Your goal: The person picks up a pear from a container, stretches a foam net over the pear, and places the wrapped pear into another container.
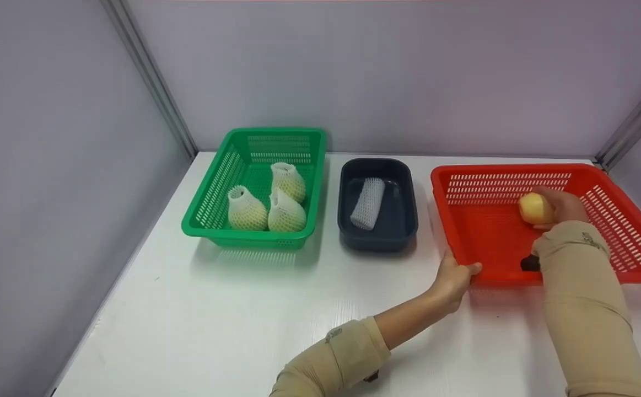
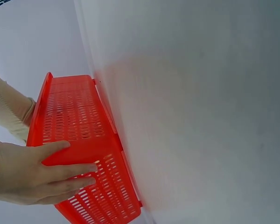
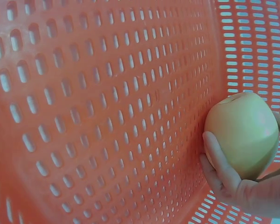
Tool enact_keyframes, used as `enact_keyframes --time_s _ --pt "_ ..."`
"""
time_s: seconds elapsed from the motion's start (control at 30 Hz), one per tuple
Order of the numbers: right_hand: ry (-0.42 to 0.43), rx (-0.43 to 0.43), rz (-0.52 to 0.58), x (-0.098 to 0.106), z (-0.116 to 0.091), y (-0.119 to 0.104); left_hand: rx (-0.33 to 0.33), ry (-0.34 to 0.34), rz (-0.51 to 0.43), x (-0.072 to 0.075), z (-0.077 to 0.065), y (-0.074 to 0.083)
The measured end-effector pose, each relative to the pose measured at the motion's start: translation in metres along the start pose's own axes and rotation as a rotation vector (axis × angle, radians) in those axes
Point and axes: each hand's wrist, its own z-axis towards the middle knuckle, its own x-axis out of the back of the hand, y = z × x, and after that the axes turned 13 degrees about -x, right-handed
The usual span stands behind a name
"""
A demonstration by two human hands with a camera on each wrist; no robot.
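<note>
At the near left corner of the red basket (image 1: pixel 496 275), my left hand (image 1: pixel 452 281) holds on. In the left wrist view its thumb and fingers (image 2: pixel 79 169) spread over the outer walls on both sides of that corner. Inside the same basket, toward its right side, my right hand (image 1: pixel 565 207) grips a pale yellow apple (image 1: pixel 535 208). The right wrist view shows the bare apple (image 3: pixel 242 133) between thumb and fingers, close to the slotted basket wall and bottom; part of the hand is hidden behind it.
A green basket (image 1: pixel 251 234) at the left holds three pale fruits (image 1: pixel 287 215) in white foam nets. Between the baskets stands a dark blue tub (image 1: pixel 378 241) with an empty foam net (image 1: pixel 369 204) in it. Grey walls (image 1: pixel 364 77) enclose the white table (image 1: pixel 243 320).
</note>
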Motion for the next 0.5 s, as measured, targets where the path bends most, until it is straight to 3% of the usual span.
enact_keyframes --time_s 0.03,0.1,0.2,0.5 --pt "0.001 0.008 -0.025 0.0 -0.002 0.0 0.0 0.002 -0.006 0.0 0.0 -0.001" --pt "-0.004 -0.06 0.033 -0.002 -0.008 0.0 -0.007 0.011 -0.016 -0.001 0.001 -0.003" --pt "-0.008 -0.061 0.022 -0.003 -0.014 0.001 -0.015 0.019 -0.024 -0.002 0.001 -0.004" --pt "-0.037 0.024 -0.096 0.003 -0.022 -0.019 -0.007 0.041 -0.003 -0.004 0.007 -0.005"
